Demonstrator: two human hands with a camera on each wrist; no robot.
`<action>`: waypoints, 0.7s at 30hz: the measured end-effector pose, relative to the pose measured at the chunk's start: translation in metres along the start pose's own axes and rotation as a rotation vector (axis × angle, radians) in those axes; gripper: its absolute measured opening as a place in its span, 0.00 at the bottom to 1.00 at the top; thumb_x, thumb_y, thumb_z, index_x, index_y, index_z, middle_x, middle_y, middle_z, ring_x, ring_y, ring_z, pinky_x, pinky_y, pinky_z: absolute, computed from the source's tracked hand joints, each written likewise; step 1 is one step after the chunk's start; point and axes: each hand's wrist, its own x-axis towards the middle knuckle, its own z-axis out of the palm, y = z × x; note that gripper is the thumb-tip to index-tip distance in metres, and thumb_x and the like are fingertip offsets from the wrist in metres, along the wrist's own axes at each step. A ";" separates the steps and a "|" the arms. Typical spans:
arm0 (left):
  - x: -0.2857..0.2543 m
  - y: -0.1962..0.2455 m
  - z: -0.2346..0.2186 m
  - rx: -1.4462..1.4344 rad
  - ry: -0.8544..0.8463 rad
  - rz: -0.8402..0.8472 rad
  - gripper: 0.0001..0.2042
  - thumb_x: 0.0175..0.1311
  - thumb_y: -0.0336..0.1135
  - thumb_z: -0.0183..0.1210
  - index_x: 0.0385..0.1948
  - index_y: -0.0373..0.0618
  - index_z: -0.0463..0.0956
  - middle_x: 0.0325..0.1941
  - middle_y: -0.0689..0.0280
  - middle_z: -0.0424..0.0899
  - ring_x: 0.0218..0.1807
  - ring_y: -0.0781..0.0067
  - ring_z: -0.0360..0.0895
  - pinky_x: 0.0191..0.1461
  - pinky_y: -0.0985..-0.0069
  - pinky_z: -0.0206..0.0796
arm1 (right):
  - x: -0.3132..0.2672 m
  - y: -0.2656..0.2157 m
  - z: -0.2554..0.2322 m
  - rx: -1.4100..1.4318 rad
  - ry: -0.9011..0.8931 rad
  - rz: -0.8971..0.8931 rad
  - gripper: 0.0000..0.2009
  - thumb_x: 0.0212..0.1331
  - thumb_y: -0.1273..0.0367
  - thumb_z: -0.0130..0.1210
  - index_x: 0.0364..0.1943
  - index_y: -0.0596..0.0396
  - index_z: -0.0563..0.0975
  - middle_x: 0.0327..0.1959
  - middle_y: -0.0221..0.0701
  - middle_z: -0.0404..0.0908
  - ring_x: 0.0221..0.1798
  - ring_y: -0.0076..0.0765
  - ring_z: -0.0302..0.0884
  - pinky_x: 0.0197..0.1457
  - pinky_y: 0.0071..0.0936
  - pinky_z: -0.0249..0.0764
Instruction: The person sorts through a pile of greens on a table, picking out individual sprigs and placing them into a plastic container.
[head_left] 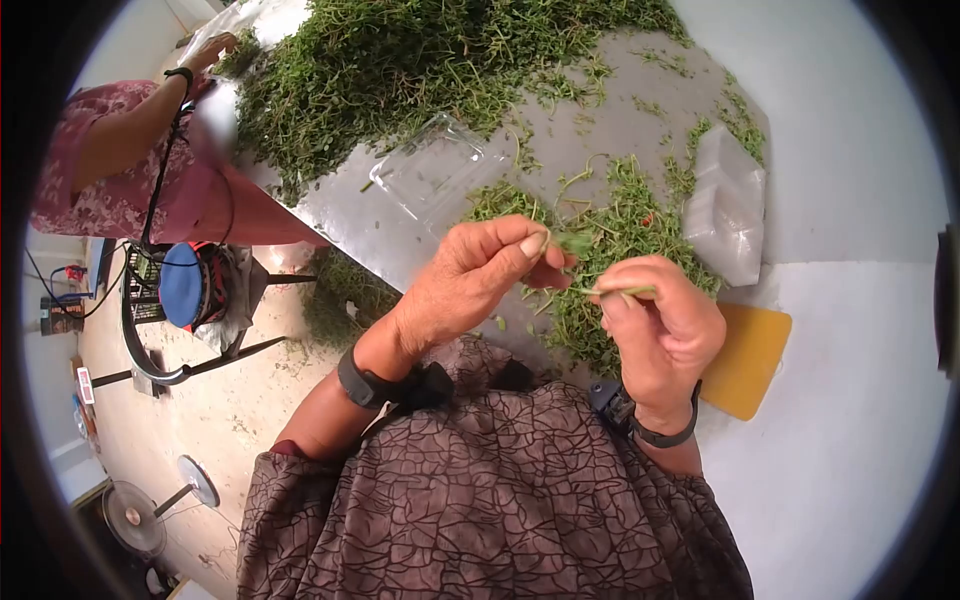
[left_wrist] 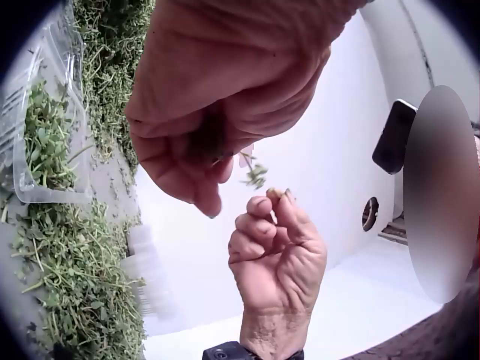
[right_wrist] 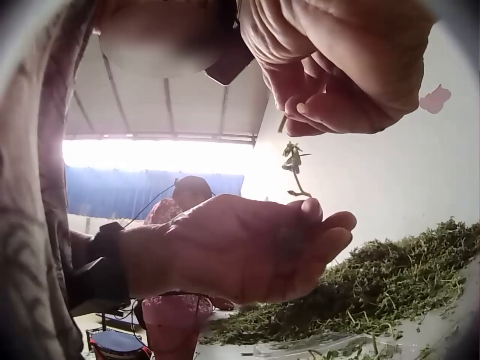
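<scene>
My left hand pinches a small leafy green sprig between thumb and fingertips. In the right wrist view the sprig stands up from those fingertips, its leafy top just under my right hand. That right hand pinches a short piece of green stem between thumb and bent forefinger. Both hands are raised close together over a loose heap of cut greens at the near end of the table. A clear plastic container lies beyond the left hand, with some greens in it in the left wrist view.
A large mound of greens covers the far table. Stacked clear trays and a yellow board lie at right. Another person reaches into the mound. A blue-topped stool and a fan stand at left.
</scene>
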 end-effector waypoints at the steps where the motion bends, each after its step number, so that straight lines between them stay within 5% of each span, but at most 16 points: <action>1: -0.003 0.000 -0.003 -0.015 -0.016 -0.077 0.13 0.72 0.39 0.48 0.41 0.38 0.76 0.38 0.62 0.83 0.40 0.75 0.81 0.43 0.78 0.73 | -0.002 0.004 0.001 0.015 0.027 0.117 0.03 0.52 0.80 0.57 0.31 0.62 0.78 0.25 0.32 0.79 0.24 0.19 0.71 0.27 0.16 0.66; 6: -0.009 0.006 -0.016 0.163 0.050 -0.164 0.13 0.72 0.38 0.47 0.40 0.40 0.78 0.28 0.69 0.80 0.27 0.83 0.74 0.34 0.82 0.69 | -0.008 0.021 -0.005 0.087 0.078 0.467 0.04 0.59 0.75 0.54 0.29 0.62 0.76 0.24 0.28 0.78 0.23 0.15 0.69 0.27 0.14 0.66; 15: -0.023 0.008 -0.038 0.662 0.242 -0.255 0.10 0.70 0.31 0.48 0.39 0.38 0.78 0.24 0.67 0.78 0.24 0.82 0.72 0.29 0.81 0.65 | -0.038 0.071 -0.013 -0.132 0.061 0.608 0.08 0.58 0.75 0.55 0.22 0.61 0.72 0.17 0.23 0.71 0.20 0.14 0.62 0.22 0.18 0.59; 17: -0.023 0.004 -0.046 1.027 0.335 0.139 0.07 0.66 0.27 0.51 0.38 0.35 0.77 0.25 0.62 0.78 0.26 0.75 0.75 0.30 0.77 0.66 | -0.045 0.080 -0.015 -0.200 0.070 0.586 0.09 0.57 0.75 0.55 0.21 0.62 0.71 0.16 0.24 0.71 0.19 0.15 0.62 0.21 0.19 0.58; 18: -0.021 0.002 -0.047 1.003 0.397 0.175 0.06 0.62 0.24 0.53 0.38 0.34 0.76 0.26 0.58 0.78 0.27 0.67 0.77 0.31 0.74 0.68 | -0.046 0.083 -0.015 -0.268 0.080 0.560 0.10 0.56 0.75 0.56 0.20 0.62 0.71 0.15 0.24 0.70 0.18 0.16 0.61 0.21 0.19 0.57; 21: -0.013 0.003 -0.044 1.112 0.416 0.239 0.06 0.61 0.22 0.52 0.38 0.34 0.76 0.28 0.56 0.79 0.27 0.64 0.77 0.32 0.72 0.68 | -0.044 0.083 -0.018 -0.551 0.023 0.523 0.06 0.56 0.74 0.58 0.25 0.62 0.74 0.15 0.27 0.73 0.18 0.20 0.66 0.21 0.21 0.62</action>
